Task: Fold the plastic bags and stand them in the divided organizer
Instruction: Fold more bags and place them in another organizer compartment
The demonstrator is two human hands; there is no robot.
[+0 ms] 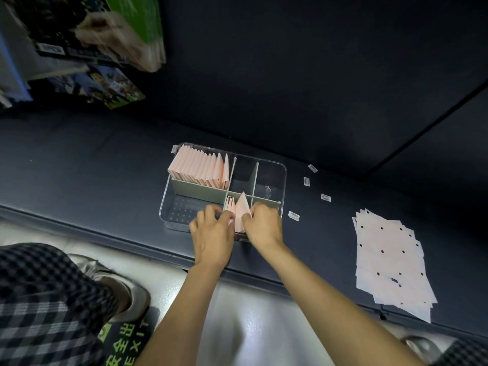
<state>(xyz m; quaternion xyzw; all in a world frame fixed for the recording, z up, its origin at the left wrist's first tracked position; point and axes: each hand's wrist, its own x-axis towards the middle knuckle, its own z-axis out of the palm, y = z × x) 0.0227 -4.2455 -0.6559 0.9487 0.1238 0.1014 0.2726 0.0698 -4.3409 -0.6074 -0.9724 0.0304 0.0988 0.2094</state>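
A clear divided organizer [284, 178] sits on the dark table. Its far-left compartment holds a row of several folded pink bags [199, 167] standing upright. In the near-middle compartment stand a few more folded bags [230, 204], and a folded pink triangular bag [242, 211] stands between my hands. My left hand [211, 233] and my right hand [262, 224] both pinch this bag at its sides, over the organizer's near edge. A stack of flat, unfolded pink bags [390, 257] with dark dots lies on the table to the right.
Several small white labels [293, 215] lie scattered on the table right of the organizer. Colourful boxes [79, 48] hang at the upper left. A dark wall stands behind the table. Below the table edge are my checked trousers and shoe [124, 289] on a light floor.
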